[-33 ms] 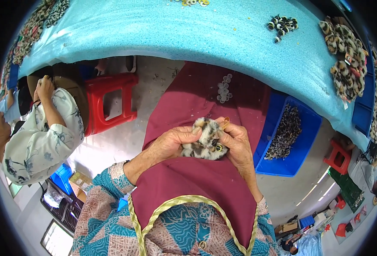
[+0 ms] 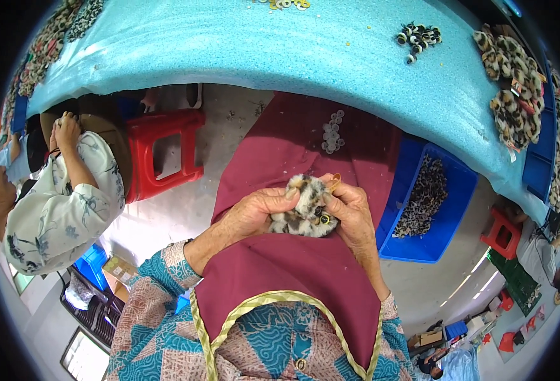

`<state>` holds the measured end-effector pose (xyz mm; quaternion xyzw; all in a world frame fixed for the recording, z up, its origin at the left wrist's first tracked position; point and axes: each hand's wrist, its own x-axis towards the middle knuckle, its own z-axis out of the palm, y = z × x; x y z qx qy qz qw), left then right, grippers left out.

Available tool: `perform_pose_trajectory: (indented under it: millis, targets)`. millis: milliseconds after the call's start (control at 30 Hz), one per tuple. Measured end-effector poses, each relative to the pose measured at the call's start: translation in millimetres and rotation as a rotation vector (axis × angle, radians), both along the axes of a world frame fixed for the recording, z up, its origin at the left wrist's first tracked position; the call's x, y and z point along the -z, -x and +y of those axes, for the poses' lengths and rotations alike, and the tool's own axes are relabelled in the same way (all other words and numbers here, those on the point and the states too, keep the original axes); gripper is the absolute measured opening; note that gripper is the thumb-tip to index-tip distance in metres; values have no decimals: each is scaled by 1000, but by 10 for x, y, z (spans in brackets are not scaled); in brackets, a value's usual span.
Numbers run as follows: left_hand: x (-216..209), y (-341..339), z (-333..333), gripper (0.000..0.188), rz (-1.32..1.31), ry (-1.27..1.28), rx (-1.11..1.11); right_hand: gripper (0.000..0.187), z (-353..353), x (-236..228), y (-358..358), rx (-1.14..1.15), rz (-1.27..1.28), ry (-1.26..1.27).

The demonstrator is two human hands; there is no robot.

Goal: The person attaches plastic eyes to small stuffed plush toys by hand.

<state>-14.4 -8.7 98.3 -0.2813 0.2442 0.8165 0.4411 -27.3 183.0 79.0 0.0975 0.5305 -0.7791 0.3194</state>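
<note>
A small spotted plush toy [image 2: 304,213] in cream, black and tan fur is held in front of my body, above the dark red apron [image 2: 273,263]. It shows a yellow-ringed eye and a dark spot beside it. My left hand [image 2: 264,211] grips the fur from the left, thumb pressed on top. From the other side my right hand [image 2: 351,213] pinches the toy close to the eye. A thin orange-brown loop [image 2: 335,182] stands up by my right fingers. The toy's underside is hidden.
Several clear round washers [image 2: 333,132] lie on my apron. A blue bin [image 2: 441,244] of small black-and-white pieces stands at right. Ahead is a blue-covered table [image 2: 229,44] with black-and-white eye parts [image 2: 419,38] and plush skins [image 2: 518,95]. At left, a person sits by a red stool [image 2: 165,155].
</note>
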Motion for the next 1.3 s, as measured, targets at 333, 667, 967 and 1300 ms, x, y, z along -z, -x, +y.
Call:
perform_pose_trajectory:
  millis: [333, 667, 967, 1300]
  targets:
    - [182, -98, -180, 43, 150, -42, -122, 8, 630, -450, 440, 202, 316, -548]
    - [398, -118, -119, 38, 86, -36, -164, 18, 635, -487, 1488, 178, 970, -839]
    - [400, -110, -127, 38, 59, -37, -238, 22, 403, -390, 1714, 135, 985, -1098]
    - [394, -127, -97, 38, 81, -44, -235, 24, 617, -420, 1590, 167, 792, -709]
